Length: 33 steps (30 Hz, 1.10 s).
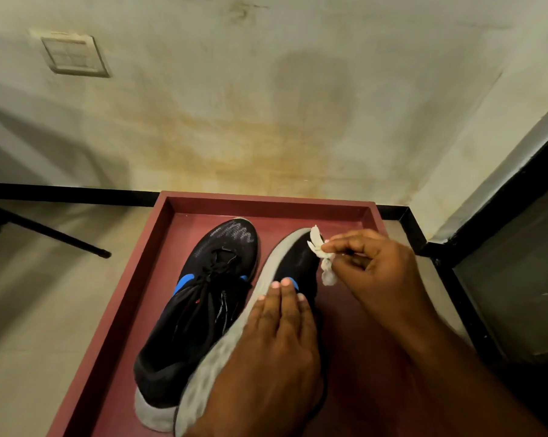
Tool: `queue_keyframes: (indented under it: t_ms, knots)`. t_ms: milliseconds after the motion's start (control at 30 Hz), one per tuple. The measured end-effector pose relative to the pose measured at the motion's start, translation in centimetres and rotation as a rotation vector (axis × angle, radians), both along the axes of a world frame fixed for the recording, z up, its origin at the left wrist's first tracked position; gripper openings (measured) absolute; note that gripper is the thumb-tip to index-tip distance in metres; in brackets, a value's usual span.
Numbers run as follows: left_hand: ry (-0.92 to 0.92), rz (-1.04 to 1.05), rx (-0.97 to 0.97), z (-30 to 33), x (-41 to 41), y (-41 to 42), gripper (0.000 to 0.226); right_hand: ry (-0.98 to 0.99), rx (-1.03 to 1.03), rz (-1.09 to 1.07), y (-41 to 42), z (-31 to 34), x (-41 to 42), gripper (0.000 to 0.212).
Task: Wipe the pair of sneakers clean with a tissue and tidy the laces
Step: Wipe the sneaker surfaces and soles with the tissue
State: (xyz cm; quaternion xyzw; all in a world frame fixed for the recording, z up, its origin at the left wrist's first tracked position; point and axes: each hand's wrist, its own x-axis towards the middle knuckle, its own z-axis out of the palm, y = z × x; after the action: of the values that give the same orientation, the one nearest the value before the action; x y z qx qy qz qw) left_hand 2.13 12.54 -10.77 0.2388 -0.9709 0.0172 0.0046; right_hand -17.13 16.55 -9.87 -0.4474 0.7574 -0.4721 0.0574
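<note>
Inside a red tray [159, 244], two black sneakers lay side by side. The left hand [276, 335] pressed flat, fingers straight, on the tilted right sneaker [293, 257], beside the left sneaker [203, 298]. The right hand [376, 266] pinched a crumpled tissue [324, 263] by that sneaker's toe.

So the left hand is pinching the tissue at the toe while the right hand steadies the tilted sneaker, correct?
Not quite: the head view shows the right hand pinching the tissue at the toe, while the left hand steadies the tilted sneaker.
</note>
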Motion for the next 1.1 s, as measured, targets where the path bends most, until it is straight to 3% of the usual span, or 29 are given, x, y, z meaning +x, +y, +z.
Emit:
queue_keyframes:
  t_ms: [100, 200, 333, 400, 467, 533, 633, 700, 767, 833, 900, 967, 1100]
  knots:
    - [-0.075, 0.029, 0.046, -1.4, -0.5, 1.1, 0.051, -0.008, 0.1, 0.118, -0.2, -0.9, 1.6, 0.024]
    - [0.031, 0.032, 0.069, -1.5, -0.7, 0.4, 0.055, -0.1, 0.068, 0.257, -0.1, -0.2, 1.9, 0.021]
    - [0.11, -0.03, 0.005, -1.9, -0.9, 0.2, 0.051, -0.151, -0.067, -0.006, -0.4, -0.3, 0.3, 0.016]
    - [0.146, -0.04, -0.031, -2.3, -1.1, 0.8, 0.055, -0.238, -0.02, -0.022, -0.6, -0.6, 0.4, 0.013]
    - [0.149, -0.06, 0.032, -2.7, -1.3, 0.7, 0.058, -0.307, 0.112, 0.125, -0.3, -0.6, 1.2, 0.014]
    - [0.121, -0.097, 0.087, -2.5, -1.0, 0.3, 0.048, -0.245, 0.19, 0.231, 0.4, -0.4, 1.4, 0.017]
    - [0.183, -0.181, 0.259, 1.3, -0.5, -0.7, 0.047, -0.289, 0.154, 0.161, 0.7, 0.0, 0.1, 0.016]
    - [0.173, -0.146, 0.334, 2.0, 0.0, -1.6, 0.068, -0.363, 0.042, -0.015, 0.6, -0.1, -0.6, 0.014]
    - [0.143, -0.08, 0.225, 2.1, 0.1, -2.4, 0.101, -0.394, -0.047, -0.119, 0.3, -0.3, -0.7, 0.012]
    - [0.005, -0.009, 0.322, 1.0, 0.3, -2.8, 0.112, -0.416, -0.049, -0.122, 0.0, -0.5, -0.3, 0.013]
    - [-0.056, 0.007, 0.404, 1.1, 0.4, -2.9, 0.108, -0.422, -0.002, -0.11, -0.1, -0.7, 0.4, 0.013]
    - [-0.094, -0.012, 0.353, 0.5, 0.8, -3.1, 0.105, -0.418, 0.089, -0.032, 0.0, -0.4, 1.2, 0.014]
    - [-0.11, -0.004, 0.363, 0.7, 1.1, -3.5, 0.104, -0.342, 0.417, 0.322, 1.4, 1.5, 2.1, 0.012]
